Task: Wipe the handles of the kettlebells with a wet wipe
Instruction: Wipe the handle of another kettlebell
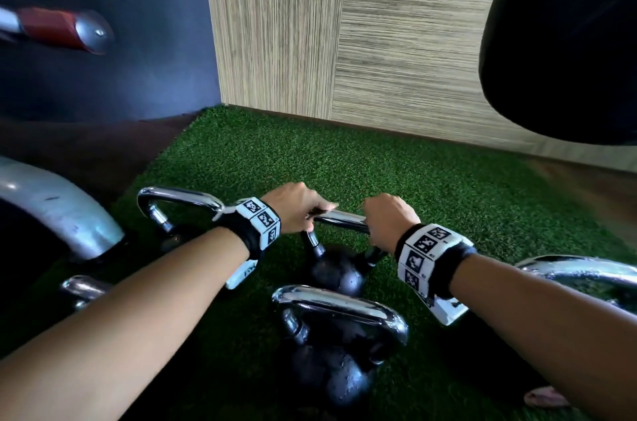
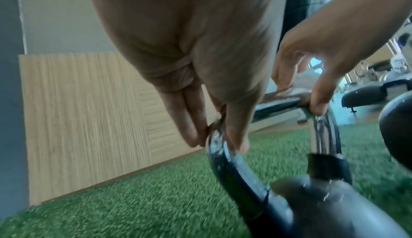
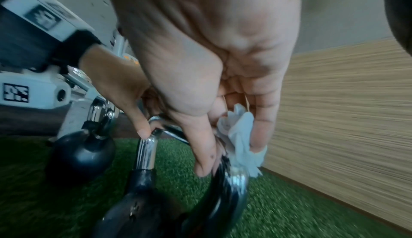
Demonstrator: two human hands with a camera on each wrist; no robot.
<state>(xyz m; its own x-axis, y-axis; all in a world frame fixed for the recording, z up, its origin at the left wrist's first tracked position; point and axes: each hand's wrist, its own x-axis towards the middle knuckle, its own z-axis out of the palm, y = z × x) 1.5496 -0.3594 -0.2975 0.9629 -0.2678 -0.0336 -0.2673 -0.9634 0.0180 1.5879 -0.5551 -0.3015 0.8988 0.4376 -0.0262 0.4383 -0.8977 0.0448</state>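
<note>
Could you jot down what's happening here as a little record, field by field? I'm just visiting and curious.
Place: green artificial turf in a corner with wood-grain wall panels
Activity: wiping a kettlebell handle
Left hand: grips the left end of that chrome handle
Right hand: pinches a white wet wipe against the handle's right bend
Kettlebell being wiped: black ball on the turf
Other kettlebells: one nearer, one to the left, one at right
</note>
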